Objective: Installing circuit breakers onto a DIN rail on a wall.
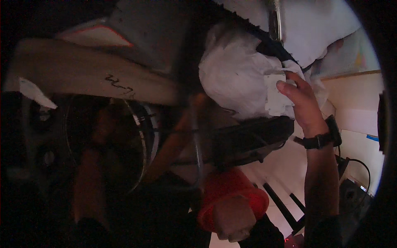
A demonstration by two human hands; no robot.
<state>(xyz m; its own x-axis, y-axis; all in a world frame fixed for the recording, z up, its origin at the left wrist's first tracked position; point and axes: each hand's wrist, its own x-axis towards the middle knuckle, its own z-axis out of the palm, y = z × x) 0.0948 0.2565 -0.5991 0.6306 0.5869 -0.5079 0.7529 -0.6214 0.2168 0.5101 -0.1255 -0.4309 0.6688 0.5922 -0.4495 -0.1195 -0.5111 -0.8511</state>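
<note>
My right hand (301,97) is closed round a flat white piece (273,94) with small holes near its edge; its exact kind I cannot make out. The thumb presses on its face, and the other fingers are mostly hidden behind it. Just behind and left of it bulges a crumpled white plastic bag or cloth (231,70). Deep in shadow at the left, my left hand (105,124) reaches in behind a pale curved rim (142,140). Its fingers are too dark to read.
A brownish board-like piece (87,74) lies across the upper left. A black bag-like thing (256,136) is below the white bundle. Nearer stands a red round container (229,186) with a brownish lump (233,217) in front. Black bars (283,206) and a cable (366,167) are at right.
</note>
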